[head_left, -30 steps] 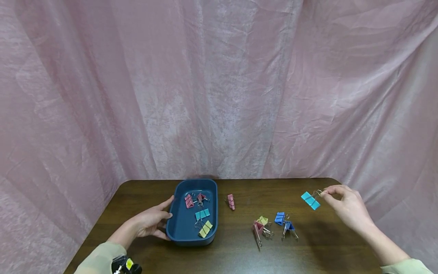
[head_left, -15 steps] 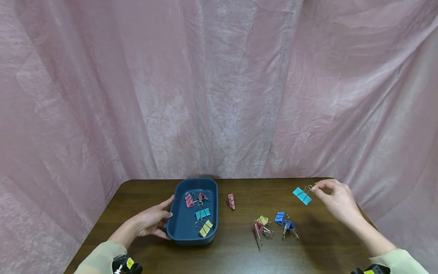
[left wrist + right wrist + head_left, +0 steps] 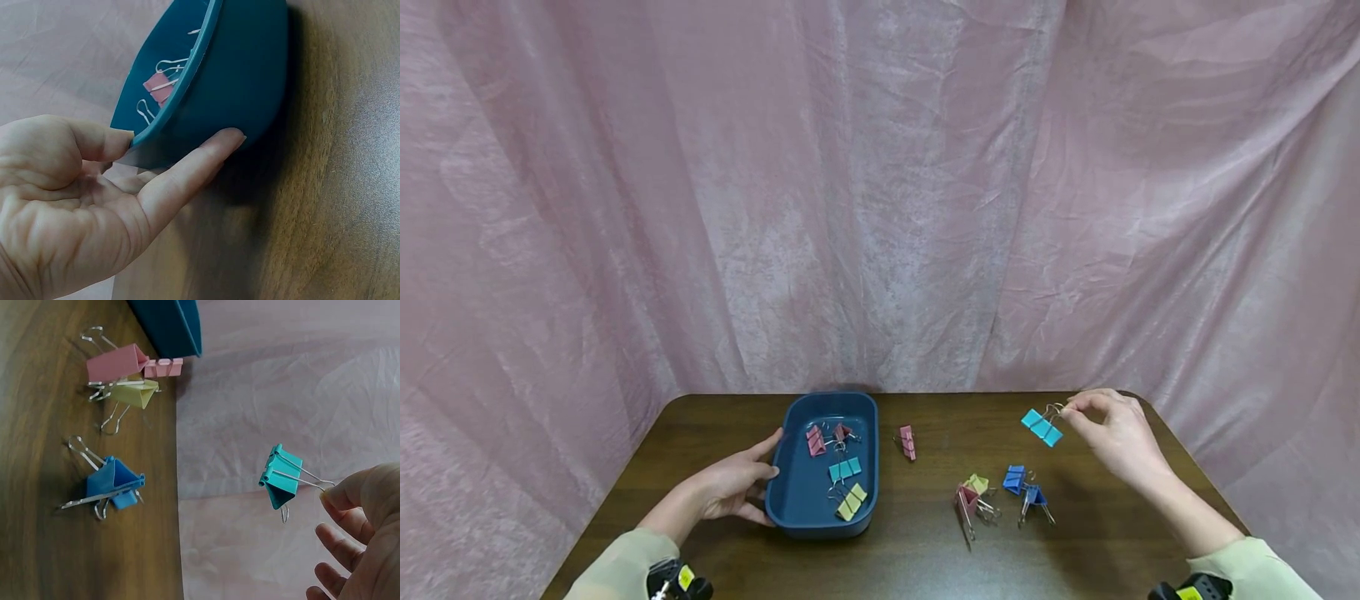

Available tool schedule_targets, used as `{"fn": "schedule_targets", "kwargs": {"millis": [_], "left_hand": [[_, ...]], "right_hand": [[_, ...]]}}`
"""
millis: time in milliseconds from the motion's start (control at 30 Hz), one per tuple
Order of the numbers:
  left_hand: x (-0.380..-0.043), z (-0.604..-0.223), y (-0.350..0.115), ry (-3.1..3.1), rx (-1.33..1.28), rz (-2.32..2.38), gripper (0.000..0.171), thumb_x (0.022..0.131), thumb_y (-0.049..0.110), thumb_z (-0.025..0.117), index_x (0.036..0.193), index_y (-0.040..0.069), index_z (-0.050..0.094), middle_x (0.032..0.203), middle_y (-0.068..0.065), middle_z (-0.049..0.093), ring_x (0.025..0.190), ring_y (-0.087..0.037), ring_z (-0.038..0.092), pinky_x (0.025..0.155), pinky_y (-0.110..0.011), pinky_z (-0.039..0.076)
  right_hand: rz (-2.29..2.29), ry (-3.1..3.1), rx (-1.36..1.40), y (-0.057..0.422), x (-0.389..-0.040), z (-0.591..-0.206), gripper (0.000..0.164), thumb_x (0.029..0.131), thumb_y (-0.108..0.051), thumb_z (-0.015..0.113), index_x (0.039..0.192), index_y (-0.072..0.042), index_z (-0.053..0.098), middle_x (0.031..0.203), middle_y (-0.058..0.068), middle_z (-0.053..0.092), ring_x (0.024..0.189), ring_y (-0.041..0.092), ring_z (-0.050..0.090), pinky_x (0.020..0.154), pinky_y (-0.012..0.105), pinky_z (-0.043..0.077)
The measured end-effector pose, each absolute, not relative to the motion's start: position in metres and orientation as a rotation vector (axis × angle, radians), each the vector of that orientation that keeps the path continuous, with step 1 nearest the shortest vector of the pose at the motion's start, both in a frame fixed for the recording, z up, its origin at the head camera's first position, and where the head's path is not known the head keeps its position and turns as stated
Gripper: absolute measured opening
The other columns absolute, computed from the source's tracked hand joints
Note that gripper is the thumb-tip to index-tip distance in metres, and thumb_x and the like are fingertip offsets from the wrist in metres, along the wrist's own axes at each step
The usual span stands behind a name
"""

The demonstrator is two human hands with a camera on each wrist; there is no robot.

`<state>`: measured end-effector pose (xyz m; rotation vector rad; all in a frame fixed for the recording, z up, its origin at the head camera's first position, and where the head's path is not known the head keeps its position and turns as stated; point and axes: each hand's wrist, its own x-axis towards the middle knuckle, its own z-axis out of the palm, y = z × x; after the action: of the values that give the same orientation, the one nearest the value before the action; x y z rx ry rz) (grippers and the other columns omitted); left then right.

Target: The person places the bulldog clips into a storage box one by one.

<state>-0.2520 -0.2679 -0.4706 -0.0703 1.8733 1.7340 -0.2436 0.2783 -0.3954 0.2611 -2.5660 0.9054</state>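
My right hand (image 3: 1108, 429) pinches the wire handle of a turquoise binder clip (image 3: 1042, 427), holding it up over the right side of the table. In the right wrist view, thumb and forefinger meet at the handle's end, with the turquoise clip (image 3: 283, 477) hanging beyond them. At the left, my left hand (image 3: 737, 483) holds the side of a dark blue box (image 3: 786, 500). Its thumb lies at the rim and other fingers reach along the outer wall in the left wrist view. Inside the box are two pink clips, a turquoise clip (image 3: 845, 469) and a yellow clip (image 3: 852, 502).
A pink binder clip (image 3: 907, 442) lies right of the box on the wooden table (image 3: 925, 567). Further right are a red clip (image 3: 967, 498) against a yellow clip (image 3: 977, 482), and two blue clips (image 3: 1013, 477). A pink curtain (image 3: 880, 208) hangs behind the table.
My right hand has moved left with the turquoise binder clip, bringing it from the table's right side towards the blue clips. The left hand and box have stayed in place.
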Motion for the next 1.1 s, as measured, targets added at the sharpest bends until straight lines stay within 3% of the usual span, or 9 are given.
{"fn": "schedule_targets", "kwargs": {"millis": [467,900,1100], "left_hand": [[-0.250,-0.470,-0.267,1.873,-0.068,1.731,0.072,0.108,0.006,0.039,0.166,0.020,-0.001,0.146,-0.042,0.033,0.110,-0.049,0.063,0.079,-0.066,0.055],[-0.251,-0.471,-0.268,1.870,-0.056,1.738,0.073,0.108,0.006,0.039,0.166,0.020,-0.003,0.149,-0.043,0.028,0.110,-0.049,0.063,0.079,-0.067,0.055],[-0.251,-0.472,-0.268,1.877,-0.061,1.735,0.073,0.108,0.006,0.039,0.166,0.021,-0.002,0.143,-0.042,0.036,0.109,-0.048,0.064,0.079,-0.066,0.055]], "right_hand": [[0.960,-2.539,0.301,0.252,-0.251,-0.394,0.011,0.096,-0.021,0.071,0.093,-0.011,0.075,0.114,0.014,0.070,0.115,0.042,0.049,0.093,0.051,0.035],[0.999,-2.567,0.308,0.237,-0.259,-0.392,0.013,0.097,-0.023,0.070,0.095,-0.012,0.076,0.115,0.012,0.069,0.117,0.038,0.049,0.095,0.050,0.035],[1.004,-2.550,0.326,0.227,-0.263,-0.392,0.010,0.095,-0.020,0.071,0.092,-0.012,0.076,0.113,0.011,0.070,0.116,0.037,0.050,0.097,0.049,0.035]]}}
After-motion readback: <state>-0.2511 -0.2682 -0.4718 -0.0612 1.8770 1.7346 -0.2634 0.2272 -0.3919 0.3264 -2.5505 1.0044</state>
